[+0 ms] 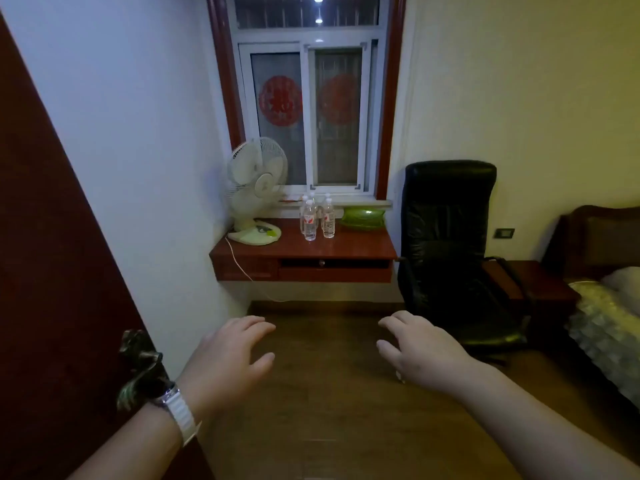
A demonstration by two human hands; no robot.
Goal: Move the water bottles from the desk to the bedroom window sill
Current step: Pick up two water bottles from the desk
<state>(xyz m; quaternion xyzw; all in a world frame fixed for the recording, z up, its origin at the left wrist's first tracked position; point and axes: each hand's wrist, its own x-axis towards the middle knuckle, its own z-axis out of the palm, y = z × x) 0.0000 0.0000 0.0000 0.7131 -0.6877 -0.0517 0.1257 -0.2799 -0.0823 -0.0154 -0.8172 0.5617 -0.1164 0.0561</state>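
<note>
you've got 1 white fan [256, 188] far left | green bowl [363, 218] right of it | black chair [446, 237] near the bed [609, 327] | 2 red stickers [280, 100] on the window [306, 116]

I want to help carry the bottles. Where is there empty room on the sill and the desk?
The window sill looks bare behind the green bowl. The desk is free along its front edge and between fan and water bottles. Crowded where bottles meet bowl.

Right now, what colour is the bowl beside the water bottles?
The bowl is green; the head view shows it.
</note>
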